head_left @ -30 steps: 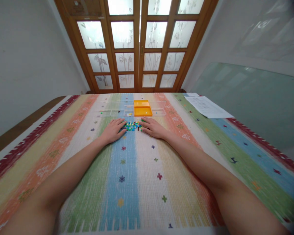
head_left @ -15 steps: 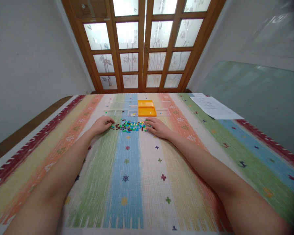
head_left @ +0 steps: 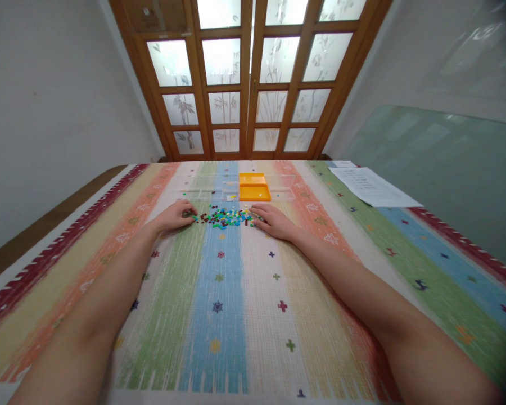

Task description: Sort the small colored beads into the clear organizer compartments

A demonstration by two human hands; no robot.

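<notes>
A spread of tiny coloured pieces (head_left: 227, 217), blue, green, yellow and dark red, lies on the striped tablecloth. At its left edge is my left hand (head_left: 176, 216), fingers curved and thumb apart from them, with nothing visible in its grasp. On the opposite side my right hand (head_left: 274, 220) rests on the cloth, fingers stretched toward the pile and touching its edge. Just beyond the pieces sits an orange box (head_left: 260, 194) with its lid raised. A clear plastic tray (head_left: 200, 194) shows around it, with a few small pieces inside.
White printed sheets (head_left: 373, 185) lie at the far right of the tablecloth (head_left: 257, 315). Past the table's far edge stand wooden doors with glass panes (head_left: 244, 87). A pale green glass panel (head_left: 442, 174) leans at the right wall.
The thumb and fingers of my left hand have parted slightly at the pile's left edge. My right hand stays in place. The whole view has shifted a little.
</notes>
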